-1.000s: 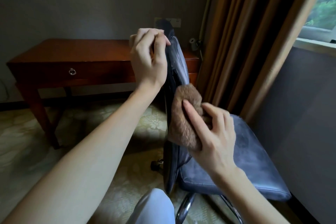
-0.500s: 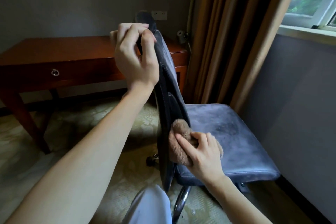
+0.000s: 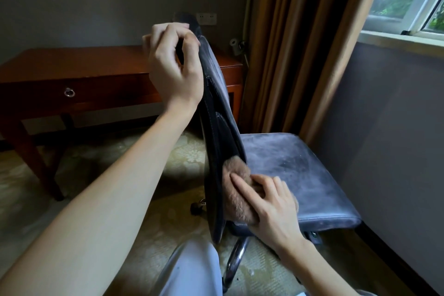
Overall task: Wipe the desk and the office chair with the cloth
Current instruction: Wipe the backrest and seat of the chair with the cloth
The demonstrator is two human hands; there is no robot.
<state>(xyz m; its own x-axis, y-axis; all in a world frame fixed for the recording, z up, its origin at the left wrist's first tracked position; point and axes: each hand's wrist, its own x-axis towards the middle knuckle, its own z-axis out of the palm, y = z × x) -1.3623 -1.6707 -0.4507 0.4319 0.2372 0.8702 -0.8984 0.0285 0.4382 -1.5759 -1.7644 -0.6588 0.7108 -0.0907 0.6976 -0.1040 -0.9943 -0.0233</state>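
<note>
The brown fuzzy cloth (image 3: 236, 196) is pressed flat against the lower front of the office chair's backrest (image 3: 217, 113), just above the rear edge of the grey-blue seat (image 3: 293, 170). It is held there by the right hand (image 3: 269, 202), whose fingers are spread and laid over the cloth, the forearm reaching in from the lower right. The top edge of the backrest is pinched by the left hand (image 3: 174, 65), fingers curled tightly around it, wrist bent, the bare forearm stretched up from the lower left. Beyond the backrest, to its left, the wooden desk (image 3: 79, 72) is seen against the wall. Brown curtains (image 3: 300, 43) hang to the right of the backrest, behind the seat, and a window (image 3: 408, 0) is set further right.
</note>
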